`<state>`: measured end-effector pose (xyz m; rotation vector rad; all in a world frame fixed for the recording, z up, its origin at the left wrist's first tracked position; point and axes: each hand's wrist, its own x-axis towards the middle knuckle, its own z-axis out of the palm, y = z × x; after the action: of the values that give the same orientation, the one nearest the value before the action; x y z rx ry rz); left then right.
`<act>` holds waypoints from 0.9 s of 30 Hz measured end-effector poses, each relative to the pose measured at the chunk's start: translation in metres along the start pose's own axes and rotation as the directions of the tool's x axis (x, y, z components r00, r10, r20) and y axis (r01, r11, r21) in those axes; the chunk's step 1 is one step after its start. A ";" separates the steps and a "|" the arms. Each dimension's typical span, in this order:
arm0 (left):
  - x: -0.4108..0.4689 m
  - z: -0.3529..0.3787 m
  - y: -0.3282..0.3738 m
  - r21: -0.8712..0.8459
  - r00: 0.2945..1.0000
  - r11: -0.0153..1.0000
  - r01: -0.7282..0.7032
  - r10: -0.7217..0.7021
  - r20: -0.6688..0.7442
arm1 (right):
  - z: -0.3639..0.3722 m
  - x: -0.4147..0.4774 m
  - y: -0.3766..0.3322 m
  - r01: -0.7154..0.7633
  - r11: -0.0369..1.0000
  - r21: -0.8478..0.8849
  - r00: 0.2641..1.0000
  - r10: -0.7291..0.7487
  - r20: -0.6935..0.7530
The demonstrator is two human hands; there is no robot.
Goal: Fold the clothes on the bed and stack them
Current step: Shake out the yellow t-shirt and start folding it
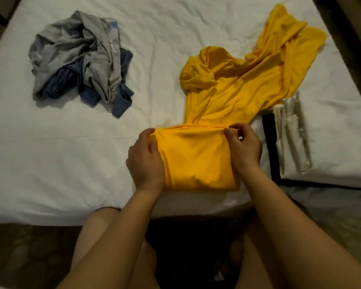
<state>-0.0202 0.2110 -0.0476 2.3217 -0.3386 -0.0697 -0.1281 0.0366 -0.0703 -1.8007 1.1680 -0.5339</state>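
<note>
A yellow garment (233, 88) lies on the white bed (71, 155), its near end folded into a flat panel by the bed's front edge and its far end trailing crumpled toward the back right. My left hand (145, 161) pinches the left corner of the fold. My right hand (244, 147) pinches the right corner. A crumpled grey garment (71, 49) lies at the back left on top of a blue garment (121, 101).
A white pillow (331, 142) with a black border strip lies at the right, close to my right hand. The bed's front edge runs below my wrists, with dark patterned floor (19, 257) beneath.
</note>
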 end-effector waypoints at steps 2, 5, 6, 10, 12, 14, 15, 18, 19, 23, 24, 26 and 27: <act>0.013 0.002 0.006 -0.045 0.999 0.998 -0.047 0.046 -0.025 | 0.002 0.008 -0.006 0.023 1.000 -0.001 0.999 -0.023 -0.033; 0.034 0.009 -0.008 0.056 0.996 0.996 -0.064 0.061 0.058 | 0.008 0.023 -0.010 0.049 0.998 -0.039 0.998 -0.051 -0.043; 0.038 0.012 -0.014 0.097 0.995 0.994 -0.056 0.047 0.093 | 0.011 0.026 -0.008 0.045 0.997 -0.068 0.999 -0.047 -0.028; 0.037 0.021 -0.024 0.153 0.988 0.987 -0.041 0.017 0.153 | 0.018 0.027 0.002 0.040 0.982 -0.183 0.999 -0.039 0.008; 0.036 0.017 -0.019 0.215 0.989 0.974 -0.077 0.046 0.144 | 0.015 0.025 -0.002 0.040 0.980 -0.193 0.999 -0.035 0.027; 0.032 0.012 -0.011 0.287 0.983 0.941 -0.182 0.168 0.072 | 0.009 0.022 -0.009 0.061 0.964 -0.260 0.998 -0.055 0.030; 0.026 0.011 -0.004 0.307 0.968 0.919 -0.247 0.250 0.031 | 0.007 0.016 -0.014 0.086 0.941 -0.328 0.996 -0.086 0.014; 0.000 0.028 0.004 0.353 0.898 0.829 -0.435 0.428 0.102 | 0.021 -0.022 -0.030 0.324 0.845 -0.426 0.934 -0.357 0.003; -0.009 0.036 0.001 0.384 0.880 0.793 -0.473 0.447 0.160 | 0.032 -0.034 -0.026 0.416 0.782 -0.464 0.892 -0.451 0.040; -0.012 0.057 -0.020 0.452 0.851 0.722 -0.523 0.413 0.325 | 0.054 -0.044 0.015 0.444 0.644 -0.623 0.892 -0.381 0.243; -0.010 0.058 -0.023 0.464 0.850 0.715 -0.524 0.404 0.338 | 0.055 -0.042 0.021 0.429 0.644 -0.633 0.900 -0.360 0.245; -0.007 0.058 -0.022 0.454 0.846 0.719 -0.526 0.389 0.364 | 0.056 -0.041 0.021 0.404 0.648 -0.646 0.913 -0.330 0.240; -0.007 0.058 -0.021 0.440 0.844 0.727 -0.528 0.388 0.371 | 0.056 -0.043 0.017 0.379 0.663 -0.646 0.924 -0.305 0.230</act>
<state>-0.0315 0.1868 -0.1033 2.6914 -1.2033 -0.0271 -0.1149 0.0967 -0.1083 -2.6966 1.0164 -0.2077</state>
